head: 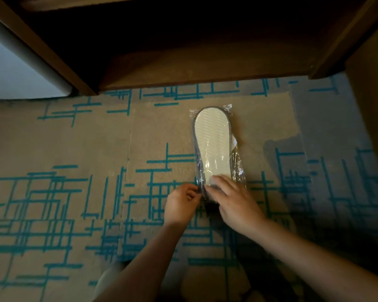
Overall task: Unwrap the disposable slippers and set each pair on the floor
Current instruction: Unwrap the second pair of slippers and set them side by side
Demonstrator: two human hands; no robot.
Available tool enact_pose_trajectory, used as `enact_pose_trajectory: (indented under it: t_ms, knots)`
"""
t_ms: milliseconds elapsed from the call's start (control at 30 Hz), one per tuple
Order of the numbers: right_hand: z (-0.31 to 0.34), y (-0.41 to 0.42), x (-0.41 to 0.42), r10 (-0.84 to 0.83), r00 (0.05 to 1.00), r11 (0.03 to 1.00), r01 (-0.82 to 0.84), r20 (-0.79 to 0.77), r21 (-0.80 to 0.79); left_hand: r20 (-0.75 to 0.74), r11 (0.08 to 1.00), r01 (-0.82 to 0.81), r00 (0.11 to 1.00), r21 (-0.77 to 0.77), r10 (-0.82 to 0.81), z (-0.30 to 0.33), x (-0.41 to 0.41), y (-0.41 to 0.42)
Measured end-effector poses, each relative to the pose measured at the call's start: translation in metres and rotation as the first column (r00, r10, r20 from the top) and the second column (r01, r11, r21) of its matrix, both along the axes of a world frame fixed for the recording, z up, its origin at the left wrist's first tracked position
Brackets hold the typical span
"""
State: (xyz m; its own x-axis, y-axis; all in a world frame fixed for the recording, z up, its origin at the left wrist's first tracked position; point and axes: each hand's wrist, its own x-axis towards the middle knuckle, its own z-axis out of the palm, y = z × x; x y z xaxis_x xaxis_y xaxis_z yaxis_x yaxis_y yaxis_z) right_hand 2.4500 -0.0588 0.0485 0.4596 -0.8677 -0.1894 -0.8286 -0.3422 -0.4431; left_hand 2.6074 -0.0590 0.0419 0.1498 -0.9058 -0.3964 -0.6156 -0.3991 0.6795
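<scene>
A pair of disposable slippers (212, 140) lies on the carpet, sole up, pale with a grey rim, still inside a clear plastic wrapper (238, 166). My left hand (181, 205) pinches the wrapper's near left edge. My right hand (234, 203) rests on the near end of the pack, fingers curled over the plastic and the slipper's heel end. The near end of the pack is hidden under my hands.
The floor is tan carpet (74, 214) with teal line patterns. A dark wooden furniture frame (183, 68) overhangs the far side, with a shadowed recess beneath. A white rounded surface (13, 68) sits at the far left. A brown panel (371, 105) stands at the right.
</scene>
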Motion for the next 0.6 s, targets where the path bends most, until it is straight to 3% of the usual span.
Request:
enact_pose_trajectory:
  t_ms: [233, 333, 500, 600]
  knots:
    - [0.015, -0.02, -0.002, 0.055, 0.993, 0.986, -0.037, -0.107, 0.165, 0.044, 0.993, 0.113, 0.993, -0.043, -0.111, 0.007, -0.002, -0.002]
    - [0.017, -0.025, -0.001, 0.046, 0.994, 0.981, -0.025, -0.103, 0.194, 0.096, 0.97, 0.196, 0.978, -0.142, -0.183, 0.009, -0.001, 0.003]
    - [0.021, -0.032, 0.0, 0.08, 0.986, 0.965, -0.041, -0.145, 0.258, 0.302, 0.816, 0.473, 0.873, -0.331, -0.384, 0.0, 0.005, 0.025]
    - [0.024, -0.037, 0.002, 0.108, 0.977, 0.958, -0.053, -0.184, 0.281, 0.378, 0.757, 0.543, 0.828, -0.363, -0.413, -0.013, 0.011, 0.04]
